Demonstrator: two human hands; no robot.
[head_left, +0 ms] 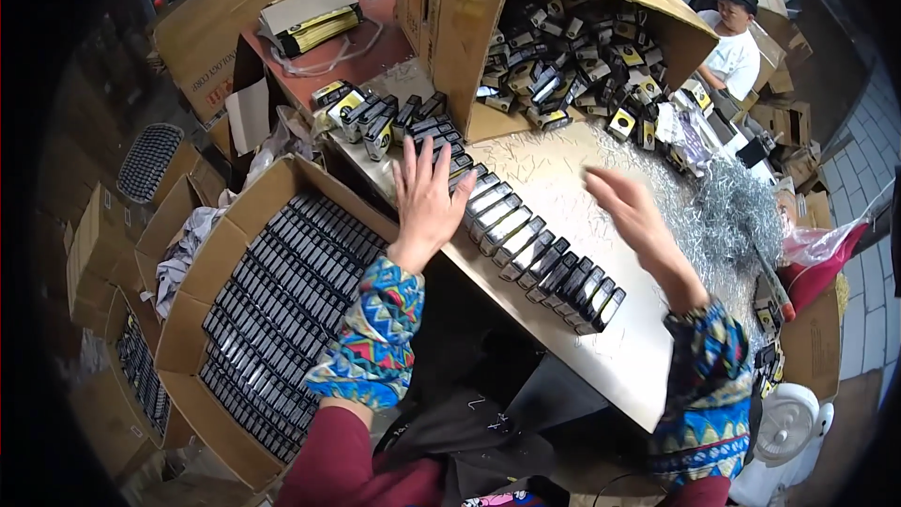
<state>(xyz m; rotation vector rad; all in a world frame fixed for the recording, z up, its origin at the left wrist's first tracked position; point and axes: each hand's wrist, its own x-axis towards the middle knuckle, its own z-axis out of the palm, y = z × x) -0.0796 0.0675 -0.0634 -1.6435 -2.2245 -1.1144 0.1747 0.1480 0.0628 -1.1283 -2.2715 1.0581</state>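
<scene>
A long row of small flat black-and-white packs (511, 227) stands side by side along the near edge of the table. My left hand (430, 195) lies over the far-left part of this row, palm down with fingers spread, touching the packs' tops. Over the tabletop to the right of the row, my right hand (633, 216) hovers with its fingers stretched out, blurred by motion, with nothing seen in it. Beyond my left fingers, several yellow-and-black packs (378, 136) sit in a loose group at the row's far end.
A large carton (469, 47) lies on its side, spilling loose packs (572, 61). Left of the table, an open carton (188, 329) holds tight rows of packs. Thin metal strands (732, 211) heap at the right. A white fan (786, 422) and a seated person (734, 52) are farther right.
</scene>
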